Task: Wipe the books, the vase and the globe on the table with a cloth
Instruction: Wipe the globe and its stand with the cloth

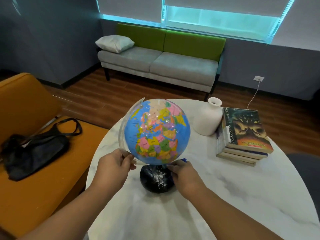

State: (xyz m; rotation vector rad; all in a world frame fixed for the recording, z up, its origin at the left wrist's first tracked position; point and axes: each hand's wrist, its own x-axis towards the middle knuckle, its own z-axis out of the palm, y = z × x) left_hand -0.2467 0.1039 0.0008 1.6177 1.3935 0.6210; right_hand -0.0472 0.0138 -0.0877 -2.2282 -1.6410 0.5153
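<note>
I am facing a lounge: beyond my fingers (128,161) a green-backed sofa (155,64) with a pillow (114,43) is sitting under blinded windows (216,19), and left of them an orange seat (22,101) is holding a black bag (34,151).

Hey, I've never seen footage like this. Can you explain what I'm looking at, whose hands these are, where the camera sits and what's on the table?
No machine here: a person wears one wide-angle camera on the head, looking forward and down, so both arms reach in from below. On the round white marble table stand a colourful globe on a black base, a white ceramic vase and a stack of paperback books. The left hand pinches the globe's clear plastic arc with its fingers. The right hand holds a blue cloth low beside the globe, just above the base, which carries white specks. Behind are an orange seat with a black bag and a grey-green sofa.
</note>
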